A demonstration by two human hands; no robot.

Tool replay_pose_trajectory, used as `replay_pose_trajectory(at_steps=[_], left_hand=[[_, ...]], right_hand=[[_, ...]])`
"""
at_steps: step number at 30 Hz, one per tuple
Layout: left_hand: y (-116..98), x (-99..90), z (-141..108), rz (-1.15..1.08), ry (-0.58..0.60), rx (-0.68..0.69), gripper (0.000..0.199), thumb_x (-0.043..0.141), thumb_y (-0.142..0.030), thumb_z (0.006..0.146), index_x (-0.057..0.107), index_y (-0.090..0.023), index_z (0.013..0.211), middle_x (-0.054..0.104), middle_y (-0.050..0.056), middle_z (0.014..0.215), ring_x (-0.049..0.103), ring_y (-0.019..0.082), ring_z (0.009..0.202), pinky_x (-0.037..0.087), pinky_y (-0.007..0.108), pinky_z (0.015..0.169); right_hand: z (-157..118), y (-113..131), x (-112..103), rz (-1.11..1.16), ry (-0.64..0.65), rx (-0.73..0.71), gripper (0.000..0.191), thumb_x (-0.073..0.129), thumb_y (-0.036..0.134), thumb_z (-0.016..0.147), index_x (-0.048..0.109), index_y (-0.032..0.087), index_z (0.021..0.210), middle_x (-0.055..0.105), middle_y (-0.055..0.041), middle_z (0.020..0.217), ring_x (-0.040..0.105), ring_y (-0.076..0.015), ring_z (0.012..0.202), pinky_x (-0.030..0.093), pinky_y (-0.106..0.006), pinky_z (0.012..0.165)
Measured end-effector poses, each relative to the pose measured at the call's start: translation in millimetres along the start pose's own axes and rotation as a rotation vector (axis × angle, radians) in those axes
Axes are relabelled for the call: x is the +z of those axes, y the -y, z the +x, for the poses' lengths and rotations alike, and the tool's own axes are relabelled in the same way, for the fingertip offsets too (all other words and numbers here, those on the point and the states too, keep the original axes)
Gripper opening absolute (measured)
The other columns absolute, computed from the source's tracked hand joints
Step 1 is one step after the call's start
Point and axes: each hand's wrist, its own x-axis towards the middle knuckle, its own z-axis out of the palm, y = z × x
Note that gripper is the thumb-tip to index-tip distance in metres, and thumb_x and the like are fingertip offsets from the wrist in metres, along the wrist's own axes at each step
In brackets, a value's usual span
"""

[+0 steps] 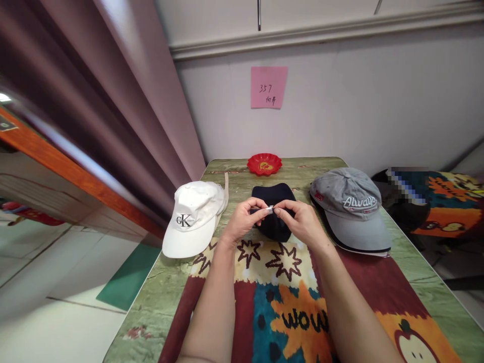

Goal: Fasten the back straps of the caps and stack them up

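A dark navy cap [275, 229] lies at the middle of the table, partly covered by my hands. My left hand [245, 218] pinches a small silvery buckle [269, 210] at the cap's strap. From the other side, my right hand [297, 218] pinches the dark strap right beside that buckle. Both hands are closed, fingertips almost touching. To the left rests a white cap [192, 206] with black letters and a loose strap end standing up. On the right, a grey cap [350, 194] with "Always" lettering sits on top of something dark-brimmed, apparently other caps.
A red scalloped dish [264, 164] stands at the back of the green table [227, 169]. A patterned cloth [287, 302] covers the front middle. A pink note [268, 87] is on the wall; a curtain [139, 85] hangs at left.
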Motion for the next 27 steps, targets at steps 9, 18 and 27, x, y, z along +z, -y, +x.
replay_pose_trajectory(at_steps=[9, 18, 27], left_hand=[[2, -0.8, 0, 0.087, 0.015, -0.067, 0.034, 0.073, -0.046, 0.084, 0.07, -0.018, 0.103, 0.063, 0.0, 0.08, 0.05, 0.008, 0.055, 0.037, 0.021, 0.049], [4, -0.9, 2, 0.041, -0.03, -0.02, 0.033, 0.075, -0.047, 0.081, 0.067, -0.016, 0.088, 0.05, -0.005, 0.063, 0.042, 0.007, 0.054, 0.034, 0.02, 0.051], [3, -22.6, -4, 0.078, -0.072, -0.061, 0.031, 0.074, -0.047, 0.083, 0.065, -0.017, 0.087, 0.047, -0.007, 0.06, 0.04, 0.007, 0.051, 0.032, 0.02, 0.05]], right_hand=[[0, -2, 2, 0.01, -0.041, 0.029, 0.024, 0.054, 0.038, 0.092, 0.072, 0.024, 0.083, 0.077, -0.0016, 0.086, 0.067, -0.02, 0.082, 0.045, -0.03, 0.078], [0, -4, 5, 0.003, -0.036, -0.002, 0.026, 0.061, 0.047, 0.089, 0.077, 0.026, 0.094, 0.08, -0.0039, 0.096, 0.072, -0.0224, 0.087, 0.049, -0.037, 0.092], [2, -25, -13, -0.089, -0.013, 0.035, 0.025, 0.069, 0.049, 0.084, 0.077, 0.027, 0.093, 0.078, 0.0, 0.089, 0.065, -0.0198, 0.072, 0.037, -0.051, 0.108]])
